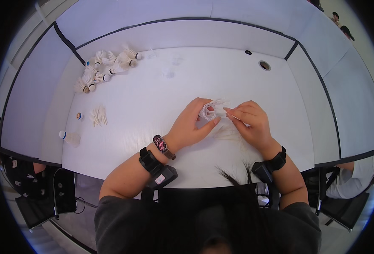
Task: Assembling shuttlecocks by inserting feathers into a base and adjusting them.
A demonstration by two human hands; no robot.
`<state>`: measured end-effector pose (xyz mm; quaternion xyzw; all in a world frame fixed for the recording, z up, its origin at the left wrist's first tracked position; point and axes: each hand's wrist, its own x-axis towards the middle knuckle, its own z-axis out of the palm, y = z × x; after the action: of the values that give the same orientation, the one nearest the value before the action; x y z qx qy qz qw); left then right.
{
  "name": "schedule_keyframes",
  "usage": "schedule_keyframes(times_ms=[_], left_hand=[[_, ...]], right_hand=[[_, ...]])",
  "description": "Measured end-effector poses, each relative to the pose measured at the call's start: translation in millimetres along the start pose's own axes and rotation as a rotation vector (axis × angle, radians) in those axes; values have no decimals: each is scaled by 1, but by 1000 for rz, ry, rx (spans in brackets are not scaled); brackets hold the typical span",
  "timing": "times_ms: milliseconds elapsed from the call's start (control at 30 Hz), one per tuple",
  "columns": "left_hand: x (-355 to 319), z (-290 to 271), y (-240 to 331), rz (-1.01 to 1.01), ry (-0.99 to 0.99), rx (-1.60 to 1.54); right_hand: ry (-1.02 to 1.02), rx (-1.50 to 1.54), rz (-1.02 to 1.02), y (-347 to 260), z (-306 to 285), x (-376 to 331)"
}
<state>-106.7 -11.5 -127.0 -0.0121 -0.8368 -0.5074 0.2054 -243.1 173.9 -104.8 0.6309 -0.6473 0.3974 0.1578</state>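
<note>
White tabletop (195, 80) below, shuttlecock skirt (204, 113) sits inside left grip (190, 123).

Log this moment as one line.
left hand: holding white ringed piece | right hand: beside it, grip unclear | table: pale feathery pieces near hands, shuttlecocks at far left

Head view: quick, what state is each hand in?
Left hand: closed around a white ring-shaped piece.
Right hand: fingers pinched closed beside it; whether they hold anything cannot be told.
</note>
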Motion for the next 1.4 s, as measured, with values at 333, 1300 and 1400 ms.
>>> schedule_keyframes(times_ms=[333, 1300, 1400], left_hand=[[1, 0, 2, 39, -2, 71], [-2, -1, -3, 44, -153, -17], [-2, -1, -4, 43, -172, -39]], right_hand=[[-19, 94, 155, 0, 1, -4], [-7, 199, 220, -2, 2, -4], [-2, 209, 209, -2, 2, -4]])
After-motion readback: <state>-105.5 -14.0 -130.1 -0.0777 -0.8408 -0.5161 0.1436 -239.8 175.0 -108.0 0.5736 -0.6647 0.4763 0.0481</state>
